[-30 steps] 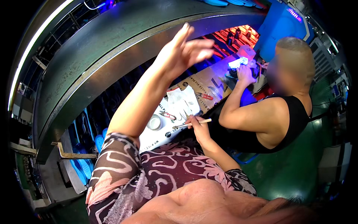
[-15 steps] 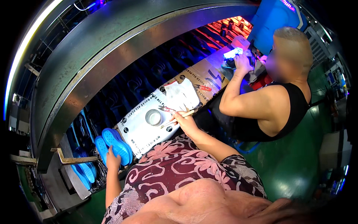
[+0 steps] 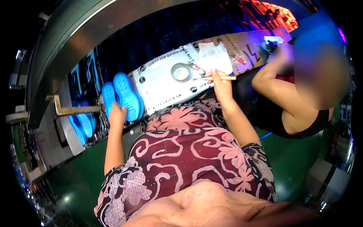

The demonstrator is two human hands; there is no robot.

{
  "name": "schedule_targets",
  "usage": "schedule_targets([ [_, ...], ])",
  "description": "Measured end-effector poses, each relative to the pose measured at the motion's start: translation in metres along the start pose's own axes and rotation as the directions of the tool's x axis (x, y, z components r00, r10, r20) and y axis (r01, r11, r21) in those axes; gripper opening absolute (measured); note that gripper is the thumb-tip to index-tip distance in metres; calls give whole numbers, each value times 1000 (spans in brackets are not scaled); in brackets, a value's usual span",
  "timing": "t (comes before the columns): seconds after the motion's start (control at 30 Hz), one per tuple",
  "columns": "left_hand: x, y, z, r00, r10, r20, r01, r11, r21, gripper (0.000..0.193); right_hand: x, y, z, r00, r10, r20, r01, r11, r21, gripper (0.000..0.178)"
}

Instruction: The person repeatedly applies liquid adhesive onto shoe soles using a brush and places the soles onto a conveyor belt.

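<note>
At the left end of the work surface stand blue clogs with holes in their uppers. My left hand (image 3: 117, 113) is closed on the left blue clog (image 3: 108, 95), its fingers partly hidden at the shoe's edge. Right beside it is another blue clog (image 3: 127, 94). My right hand (image 3: 220, 84) pinches a thin brush (image 3: 228, 78) with a pale handle, its tip pointing left toward a round cup (image 3: 180, 72). The cup rests on a white printed sheet (image 3: 159, 90). Red-handled snips (image 3: 197, 69) lie just right of the cup.
A white cloth or paper (image 3: 213, 56) lies beyond my right hand. Farther right, another red-handled tool (image 3: 239, 59) rests on cardboard (image 3: 242, 47). A co-worker (image 3: 291, 102) sits close on my right. More blue clogs (image 3: 85, 123) stand left, behind a wooden bar (image 3: 77, 110).
My view has shifted, so the table and clogs appear higher in the picture. Both hands keep their holds, on the clog and on the brush.
</note>
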State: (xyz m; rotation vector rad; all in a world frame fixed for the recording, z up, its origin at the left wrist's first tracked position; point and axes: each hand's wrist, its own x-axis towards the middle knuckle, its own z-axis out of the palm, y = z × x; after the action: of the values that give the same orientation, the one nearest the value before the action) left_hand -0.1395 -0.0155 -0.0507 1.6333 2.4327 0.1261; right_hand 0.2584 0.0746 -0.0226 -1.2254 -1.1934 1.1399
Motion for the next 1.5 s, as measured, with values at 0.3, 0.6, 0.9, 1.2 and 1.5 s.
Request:
schedule_targets([
  [0.3,-27,3,-8,851,-29,525,524,-32,-851,17,36,20,43,933,-250,260,319,908,-271,21],
  [0.6,-36,27,-20,837,123,533,547,-166,-821,30,45,44,49,921,-247,301,344,878,-333,16],
  [0.9,-42,102,-31,983,107,148,129,164,-978,49,32,21,29,995,-31,98,22,995,96,28],
  [1.2,-30,145,-34,978,171,-119,-164,278,-946,41,6,-28,31,988,-24,152,-34,929,370,31],
  [1.5,-35,158,-35,898,227,-376,-433,312,-846,36,-13,-56,57,830,-390,398,417,909,21,25],
])
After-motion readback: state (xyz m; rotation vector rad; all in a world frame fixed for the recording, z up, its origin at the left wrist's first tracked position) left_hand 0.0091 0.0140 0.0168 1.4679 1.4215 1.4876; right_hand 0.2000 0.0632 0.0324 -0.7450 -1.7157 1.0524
